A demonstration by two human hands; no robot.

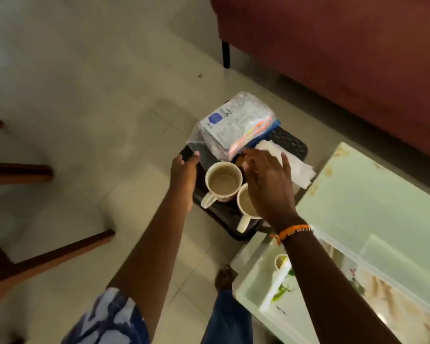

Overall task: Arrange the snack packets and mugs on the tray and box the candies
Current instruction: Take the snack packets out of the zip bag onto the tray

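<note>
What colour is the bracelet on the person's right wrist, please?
Orange, seen in the head view: the bracelet sits just below the right hand.

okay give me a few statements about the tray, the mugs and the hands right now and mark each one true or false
1. Two mugs stand on the black tray. True: one mug, second mug.
2. The right hand grips a mug handle. False: it hovers open above the second mug.
3. The left hand is at the tray's left edge. True.
4. The clear packet lies on the floor. False: it rests on the tray.
5. Both mugs lie on their sides. False: they stand upright.
</note>
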